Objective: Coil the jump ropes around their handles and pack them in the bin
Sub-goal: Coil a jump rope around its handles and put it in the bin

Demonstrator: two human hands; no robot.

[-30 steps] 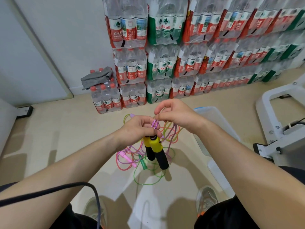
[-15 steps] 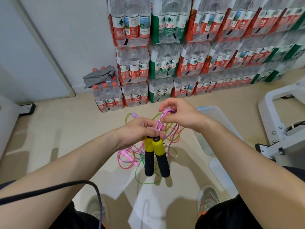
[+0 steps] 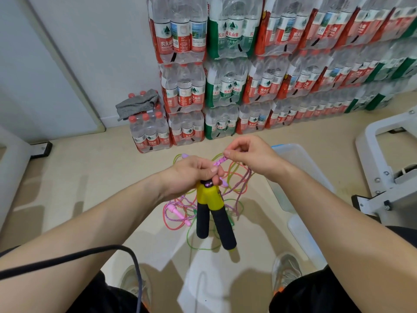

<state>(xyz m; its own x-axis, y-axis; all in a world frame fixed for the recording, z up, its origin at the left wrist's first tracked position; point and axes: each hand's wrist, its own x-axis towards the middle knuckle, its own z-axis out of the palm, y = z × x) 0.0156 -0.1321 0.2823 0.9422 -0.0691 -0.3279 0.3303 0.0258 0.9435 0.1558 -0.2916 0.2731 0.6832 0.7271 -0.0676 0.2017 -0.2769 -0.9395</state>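
Observation:
My left hand [image 3: 191, 175] grips the top of a pair of yellow-and-black jump rope handles [image 3: 212, 211], which hang down side by side. A pink-purple braided rope [image 3: 220, 161] runs from those handles up to my right hand [image 3: 250, 154], which pinches it between thumb and fingers. On the floor below lies a tangle of pink, green and orange jump ropes [image 3: 180, 213] with small pink handles. A clear plastic bin [image 3: 293, 154] stands on the floor to the right, under my right forearm.
Stacked shrink-wrapped packs of water bottles [image 3: 225, 86] line the back wall, a grey cloth [image 3: 137, 106] lying on one low pack. A white metal frame [image 3: 388, 168] stands at the right. A clear lid [image 3: 304, 236] lies by my right shoe. A black cable [image 3: 90, 254] crosses my left arm.
My right hand has drawn the pink-purple rope up and to the right, away from my left hand. The handles now hang more upright and spread a little apart.

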